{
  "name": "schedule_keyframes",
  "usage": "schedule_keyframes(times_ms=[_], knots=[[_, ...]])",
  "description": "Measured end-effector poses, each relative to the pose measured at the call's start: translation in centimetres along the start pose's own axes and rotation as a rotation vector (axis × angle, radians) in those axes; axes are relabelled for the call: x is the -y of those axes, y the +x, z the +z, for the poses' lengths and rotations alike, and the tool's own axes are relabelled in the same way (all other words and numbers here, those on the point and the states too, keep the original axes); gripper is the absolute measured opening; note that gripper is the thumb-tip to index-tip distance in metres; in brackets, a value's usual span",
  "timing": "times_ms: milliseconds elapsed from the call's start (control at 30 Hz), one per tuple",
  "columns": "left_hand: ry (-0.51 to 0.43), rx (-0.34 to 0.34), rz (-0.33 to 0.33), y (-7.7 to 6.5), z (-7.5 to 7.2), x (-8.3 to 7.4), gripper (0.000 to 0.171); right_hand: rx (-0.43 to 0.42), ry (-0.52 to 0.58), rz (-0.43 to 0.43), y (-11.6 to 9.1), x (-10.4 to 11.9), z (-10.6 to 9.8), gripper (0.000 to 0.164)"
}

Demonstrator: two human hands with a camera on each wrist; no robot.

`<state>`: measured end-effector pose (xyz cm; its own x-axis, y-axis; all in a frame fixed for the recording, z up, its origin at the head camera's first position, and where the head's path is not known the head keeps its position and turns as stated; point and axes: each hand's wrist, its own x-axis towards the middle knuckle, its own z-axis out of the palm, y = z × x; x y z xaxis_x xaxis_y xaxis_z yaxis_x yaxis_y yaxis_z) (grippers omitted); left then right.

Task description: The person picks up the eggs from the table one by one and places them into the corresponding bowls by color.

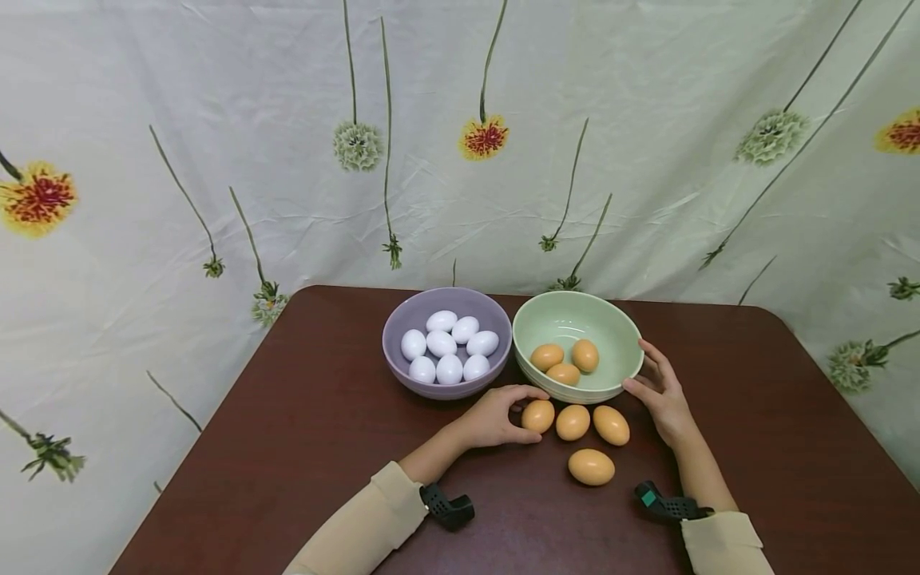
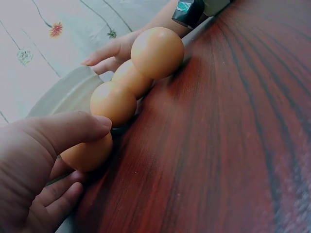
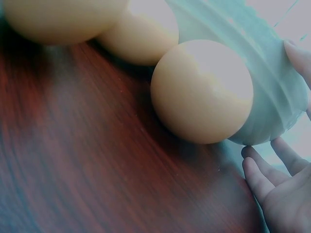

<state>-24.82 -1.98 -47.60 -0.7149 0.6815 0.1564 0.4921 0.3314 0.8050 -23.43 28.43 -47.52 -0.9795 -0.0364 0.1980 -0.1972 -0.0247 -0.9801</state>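
My left hand (image 1: 496,417) has its thumb and fingers around a brown egg (image 1: 537,416) at table level, in front of the green bowl (image 1: 614,335). In the left wrist view the thumb lies on top of that egg (image 2: 88,154), with fingers behind it. Two more brown eggs, a middle one (image 1: 573,422) and a right one (image 1: 611,426), lie beside it; another brown egg (image 1: 592,467) is nearer. My right hand (image 1: 664,399) touches the green bowl's right side with spread thumb and fingertips. Three brown eggs (image 1: 585,355) sit inside that bowl.
A purple bowl (image 1: 391,351) with several white eggs (image 1: 442,344) stands left of the green bowl, close against it. Both are near the back edge of the dark red table (image 1: 309,407). Behind the table hangs a flowered cloth (image 1: 446,160).
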Motion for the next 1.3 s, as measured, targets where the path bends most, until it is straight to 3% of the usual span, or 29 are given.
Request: schedule_keyframes(times_ms=[433, 667, 933, 1000, 1133, 1300], knots=[[-0.069, 0.004, 0.03, 0.0, -0.6, -0.6, 0.054, 0.005, 0.0, 0.004, 0.0, 0.0, 0.0, 0.069], [-0.086, -0.008, 0.09, -0.1, -1.3, -1.7, 0.053, 0.006, -0.002, 0.002, -0.1, -0.1, 0.0, 0.068], [-0.096, -0.004, 0.13, 0.0, -2.5, -3.6, 0.052, 0.003, -0.008, 0.0, 0.0, -0.1, -0.1, 0.069], [-0.1, 0.004, 0.121, -0.1, -3.0, -5.0, 0.051, 0.003, -0.006, 0.001, 0.0, 0.0, -0.1, 0.068], [-0.118, 0.007, 0.125, 0.2, -3.3, -5.6, 0.052, 0.001, 0.002, -0.004, 0.0, 0.0, 0.0, 0.068], [-0.119, -0.012, 0.155, 1.2, -3.2, -4.9, 0.053, 0.002, 0.003, -0.005, 0.0, 0.0, 0.0, 0.067]])
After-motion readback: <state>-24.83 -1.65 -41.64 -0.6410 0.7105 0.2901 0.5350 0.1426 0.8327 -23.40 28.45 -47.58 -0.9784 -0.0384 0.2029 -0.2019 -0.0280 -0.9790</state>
